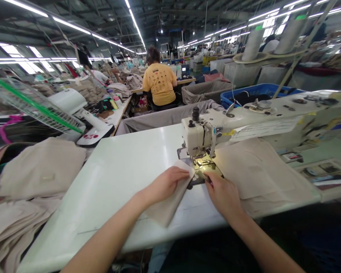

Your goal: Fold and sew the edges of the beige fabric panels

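Both hands press flat, fingers open: your left hand pins the beige fabric piece; keep your right hand feeding cloth straight under the cream sewing machine just ahead.

a long white sewing table carries a cream sewing machine along its right side. a strip of beige fabric lies flat on the top and droops over the near edge, and a wider beige cloth panel lies spread beside the machine's needle end.
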Action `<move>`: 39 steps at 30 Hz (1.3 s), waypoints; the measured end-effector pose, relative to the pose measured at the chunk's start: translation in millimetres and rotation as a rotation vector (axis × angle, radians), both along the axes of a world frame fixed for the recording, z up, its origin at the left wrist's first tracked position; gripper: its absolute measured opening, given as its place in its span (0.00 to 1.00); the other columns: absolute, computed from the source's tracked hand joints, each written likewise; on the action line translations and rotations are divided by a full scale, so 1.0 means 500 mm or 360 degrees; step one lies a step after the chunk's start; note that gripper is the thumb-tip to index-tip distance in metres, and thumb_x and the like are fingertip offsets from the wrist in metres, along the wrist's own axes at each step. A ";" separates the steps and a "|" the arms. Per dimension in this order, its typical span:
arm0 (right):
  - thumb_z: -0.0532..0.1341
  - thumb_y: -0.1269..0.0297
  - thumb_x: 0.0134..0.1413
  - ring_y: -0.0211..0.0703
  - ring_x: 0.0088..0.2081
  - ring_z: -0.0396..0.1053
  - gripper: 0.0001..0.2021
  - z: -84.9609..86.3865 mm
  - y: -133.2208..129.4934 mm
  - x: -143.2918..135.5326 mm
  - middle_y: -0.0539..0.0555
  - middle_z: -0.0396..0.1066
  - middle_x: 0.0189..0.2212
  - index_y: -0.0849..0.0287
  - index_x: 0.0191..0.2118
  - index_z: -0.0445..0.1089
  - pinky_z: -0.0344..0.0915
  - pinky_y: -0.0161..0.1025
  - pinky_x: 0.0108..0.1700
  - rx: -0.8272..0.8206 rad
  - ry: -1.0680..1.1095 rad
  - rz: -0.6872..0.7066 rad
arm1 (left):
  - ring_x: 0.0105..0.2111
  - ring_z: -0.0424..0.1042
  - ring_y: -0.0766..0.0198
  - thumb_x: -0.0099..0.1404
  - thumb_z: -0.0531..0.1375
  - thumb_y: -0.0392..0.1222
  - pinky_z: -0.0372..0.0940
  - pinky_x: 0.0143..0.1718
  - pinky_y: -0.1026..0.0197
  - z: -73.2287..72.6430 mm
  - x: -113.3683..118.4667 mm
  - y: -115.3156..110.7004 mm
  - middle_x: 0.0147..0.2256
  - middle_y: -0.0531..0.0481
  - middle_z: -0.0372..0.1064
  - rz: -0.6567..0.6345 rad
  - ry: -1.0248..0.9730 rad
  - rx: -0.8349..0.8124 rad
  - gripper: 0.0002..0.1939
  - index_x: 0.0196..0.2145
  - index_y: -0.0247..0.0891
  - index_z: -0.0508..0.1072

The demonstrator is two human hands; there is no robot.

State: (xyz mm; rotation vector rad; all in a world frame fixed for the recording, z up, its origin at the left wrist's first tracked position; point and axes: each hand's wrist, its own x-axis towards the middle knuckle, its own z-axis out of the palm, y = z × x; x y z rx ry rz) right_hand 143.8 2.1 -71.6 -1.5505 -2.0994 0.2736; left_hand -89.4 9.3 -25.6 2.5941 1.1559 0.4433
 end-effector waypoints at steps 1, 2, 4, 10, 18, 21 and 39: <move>0.57 0.70 0.62 0.49 0.37 0.78 0.12 -0.001 0.001 0.003 0.56 0.80 0.40 0.58 0.48 0.73 0.69 0.40 0.38 0.0003 0.0082 0.0007 | 0.53 0.70 0.60 0.69 0.47 0.28 0.67 0.57 0.54 0.001 -0.009 0.010 0.52 0.45 0.73 0.0025 0.0028 0.0026 0.21 0.53 0.39 0.72; 0.56 0.69 0.62 0.49 0.37 0.78 0.12 -0.003 0.001 0.007 0.57 0.80 0.40 0.58 0.48 0.73 0.69 0.40 0.39 0.0005 0.0178 0.0012 | 0.52 0.70 0.58 0.69 0.48 0.30 0.68 0.55 0.52 0.001 -0.016 0.017 0.51 0.43 0.72 0.0135 0.0116 0.0067 0.19 0.51 0.38 0.73; 0.55 0.66 0.64 0.49 0.39 0.77 0.12 -0.005 0.002 0.016 0.58 0.79 0.42 0.58 0.48 0.73 0.70 0.42 0.41 0.0006 0.0377 0.0002 | 0.49 0.71 0.52 0.70 0.49 0.34 0.71 0.47 0.49 0.000 -0.022 0.022 0.48 0.38 0.70 0.0510 0.0432 0.0123 0.15 0.48 0.35 0.73; 0.55 0.65 0.64 0.46 0.41 0.74 0.12 0.003 -0.007 0.042 0.57 0.75 0.41 0.57 0.47 0.73 0.70 0.41 0.43 0.0015 0.0692 0.0283 | 0.38 0.74 0.49 0.71 0.47 0.39 0.70 0.32 0.53 0.009 -0.008 -0.005 0.42 0.38 0.68 0.1230 0.0956 0.0062 0.13 0.43 0.32 0.70; 0.55 0.77 0.52 0.41 0.37 0.72 0.21 0.038 -0.046 0.044 0.54 0.72 0.45 0.55 0.48 0.74 0.69 0.37 0.38 -0.0217 0.0166 0.0662 | 0.36 0.75 0.50 0.70 0.47 0.41 0.68 0.28 0.55 0.015 -0.004 -0.020 0.41 0.38 0.68 0.1291 0.1002 0.0023 0.14 0.43 0.32 0.69; 0.56 0.78 0.51 0.41 0.38 0.73 0.21 0.043 -0.050 0.042 0.54 0.72 0.46 0.55 0.49 0.74 0.69 0.36 0.38 -0.0214 -0.0055 0.0667 | 0.37 0.74 0.49 0.70 0.48 0.39 0.69 0.30 0.53 0.020 0.000 -0.025 0.41 0.37 0.69 0.1305 0.1011 0.0012 0.14 0.43 0.31 0.70; 0.55 0.79 0.51 0.45 0.47 0.75 0.24 0.052 -0.068 0.047 0.55 0.71 0.57 0.55 0.52 0.73 0.72 0.39 0.46 -0.0225 -0.0186 0.0728 | 0.58 0.64 0.54 0.76 0.49 0.42 0.62 0.55 0.50 -0.031 0.052 -0.008 0.58 0.44 0.67 -0.0076 0.0269 0.0188 0.18 0.59 0.40 0.66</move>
